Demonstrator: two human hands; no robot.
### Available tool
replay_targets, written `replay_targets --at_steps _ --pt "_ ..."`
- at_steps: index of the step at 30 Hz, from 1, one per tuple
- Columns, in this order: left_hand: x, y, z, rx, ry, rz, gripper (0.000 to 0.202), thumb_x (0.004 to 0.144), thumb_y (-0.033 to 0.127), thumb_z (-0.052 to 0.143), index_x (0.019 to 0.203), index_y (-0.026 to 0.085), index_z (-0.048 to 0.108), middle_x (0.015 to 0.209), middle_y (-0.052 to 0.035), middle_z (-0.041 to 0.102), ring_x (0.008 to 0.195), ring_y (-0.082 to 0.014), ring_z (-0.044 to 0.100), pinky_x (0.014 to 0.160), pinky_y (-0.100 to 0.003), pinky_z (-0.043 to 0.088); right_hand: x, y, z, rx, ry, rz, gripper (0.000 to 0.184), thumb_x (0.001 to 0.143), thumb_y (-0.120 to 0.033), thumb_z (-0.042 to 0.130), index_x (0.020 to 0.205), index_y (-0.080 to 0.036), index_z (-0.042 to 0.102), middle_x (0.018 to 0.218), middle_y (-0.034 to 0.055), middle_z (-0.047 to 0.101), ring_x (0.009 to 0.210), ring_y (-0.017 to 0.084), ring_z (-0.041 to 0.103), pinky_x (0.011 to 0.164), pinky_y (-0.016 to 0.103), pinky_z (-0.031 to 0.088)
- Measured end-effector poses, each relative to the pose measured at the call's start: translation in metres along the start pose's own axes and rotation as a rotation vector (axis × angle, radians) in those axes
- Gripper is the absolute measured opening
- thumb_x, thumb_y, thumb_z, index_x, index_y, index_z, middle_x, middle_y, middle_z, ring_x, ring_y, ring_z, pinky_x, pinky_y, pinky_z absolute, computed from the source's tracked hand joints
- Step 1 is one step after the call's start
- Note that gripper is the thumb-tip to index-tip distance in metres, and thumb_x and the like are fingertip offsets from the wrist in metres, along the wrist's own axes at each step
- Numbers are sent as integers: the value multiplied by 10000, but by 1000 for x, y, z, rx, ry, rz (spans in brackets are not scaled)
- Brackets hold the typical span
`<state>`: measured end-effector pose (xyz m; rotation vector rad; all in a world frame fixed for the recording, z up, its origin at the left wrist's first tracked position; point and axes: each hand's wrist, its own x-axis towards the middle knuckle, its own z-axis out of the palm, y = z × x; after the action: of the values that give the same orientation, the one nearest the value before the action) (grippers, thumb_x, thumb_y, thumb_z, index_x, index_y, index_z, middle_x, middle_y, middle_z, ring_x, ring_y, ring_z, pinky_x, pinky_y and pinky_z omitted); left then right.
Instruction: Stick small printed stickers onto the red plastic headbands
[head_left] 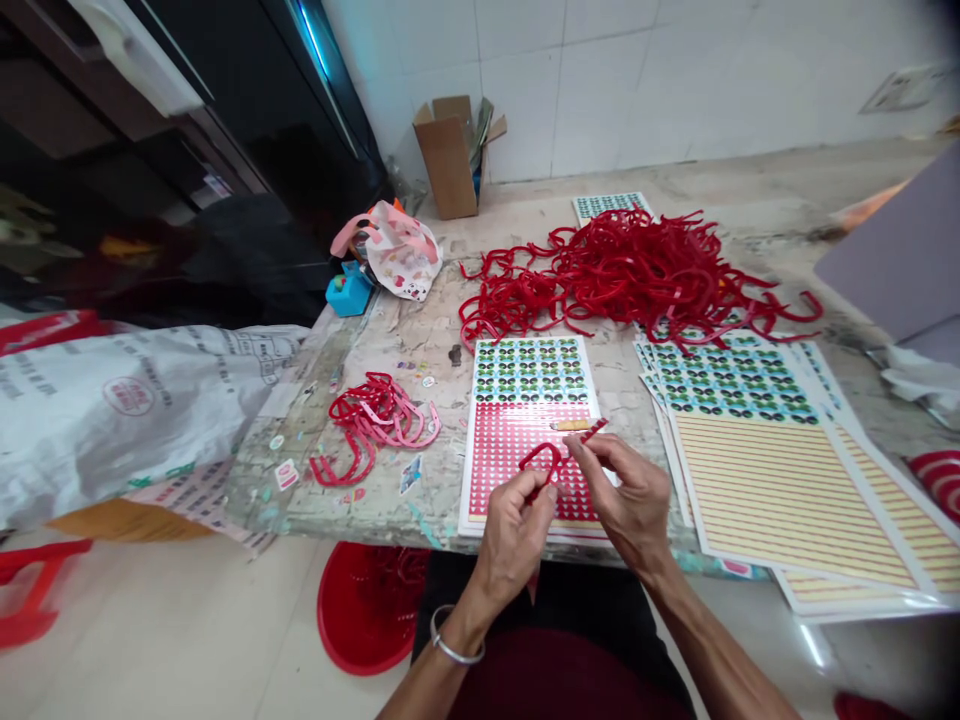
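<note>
Red band (556, 458) held over a stained table (420, 335), above a printed sticker sheet (495, 440).
The left hand (517, 525) pinches the band, fingers curled; the right hand (632, 493), thumb against fingertip, appears to grip a patterned strip (596, 432). A firm left hold should help keep the strip straight.

White tiled wall (600, 90) at twelve o'clock; glossy dark cabinet (262, 100) at ten, catching a bluish light streak (312, 40); pale tiled floor (277, 660) at seven; worn, paint-flecked table (405, 340) central.
</note>
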<state>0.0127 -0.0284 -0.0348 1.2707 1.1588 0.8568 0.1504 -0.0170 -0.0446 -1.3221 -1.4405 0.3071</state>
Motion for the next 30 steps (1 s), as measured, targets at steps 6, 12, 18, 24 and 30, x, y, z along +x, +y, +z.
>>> replay_targets --at_steps 6,12,18,24,30 --pt "1 0 3 180 29 113 174 863 251 438 795 148 560 669 13 474 591 -99 394 554 -211 305 -3 -9 -7 -25 24 -180 162 754 -63 593 843 -192 632 797 48 684 753 170 635 686 299 501" --pt "1 3 3 98 -68 93 202 885 290 406 841 148 542 695 15 462 611 -96 379 566 -211 309 1 -10 -7 -18 40 -71 102 764 -95 599 792 -189 627 777 32 671 724 155 630 670 280 496" --pt "0 0 1 81 -83 59 247 872 356 435 769 147 515 607 46 330 556 -84 287 513 -219 249 3 -2 5 16 51 71 46 771 -162 620 726 -166 618 720 16 643 635 123 598 612 236 470" --pt "2 -2 2 29 -48 66 283 872 366 433 757 135 551 611 36 375 561 -86 321 527 -224 261 -1 1 12 104 27 198 67 782 -208 613 732 -166 628 682 -3 613 594 107 565 589 223 451" --pt "-1 -9 -1 -72 -32 51 296 869 357 443 696 142 552 576 40 381 536 -82 310 519 -225 252 -2 0 15 289 -67 321 90 789 -240 603 757 -174 656 795 28 666 709 142 616 595 225 475"
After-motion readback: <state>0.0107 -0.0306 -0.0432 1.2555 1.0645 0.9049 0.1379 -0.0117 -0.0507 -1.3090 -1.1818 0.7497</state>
